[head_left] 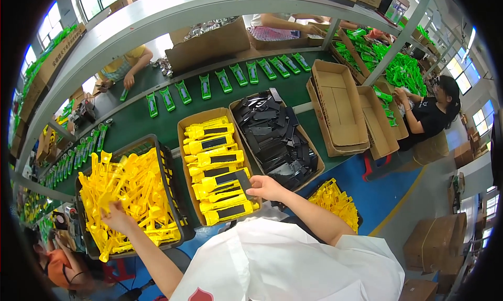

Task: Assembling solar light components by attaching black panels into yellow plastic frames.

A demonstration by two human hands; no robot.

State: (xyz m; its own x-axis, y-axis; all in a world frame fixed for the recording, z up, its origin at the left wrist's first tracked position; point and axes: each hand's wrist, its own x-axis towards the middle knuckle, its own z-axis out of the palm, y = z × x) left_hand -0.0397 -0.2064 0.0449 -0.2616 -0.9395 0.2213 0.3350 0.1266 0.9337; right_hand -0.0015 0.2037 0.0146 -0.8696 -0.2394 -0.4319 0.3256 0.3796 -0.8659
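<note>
My left hand (118,217) reaches into a black crate (168,159) heaped with loose yellow plastic parts (131,191) and closes on one of them. My right hand (265,188) rests at the right edge of a cardboard box (184,130) holding a neat stack of assembled yellow pieces with black inserts (217,170); its fingers touch the black insert of one near the bottom of the stack. Just right of that stands a cardboard box of black plastic inserts (277,138).
A green conveyor belt (136,120) carries a row of green packaged items (246,73). Empty cardboard trays (340,104) lie at the right. Another bin of yellow parts (335,199) is by my right elbow. Other people work at the far side, right and lower left.
</note>
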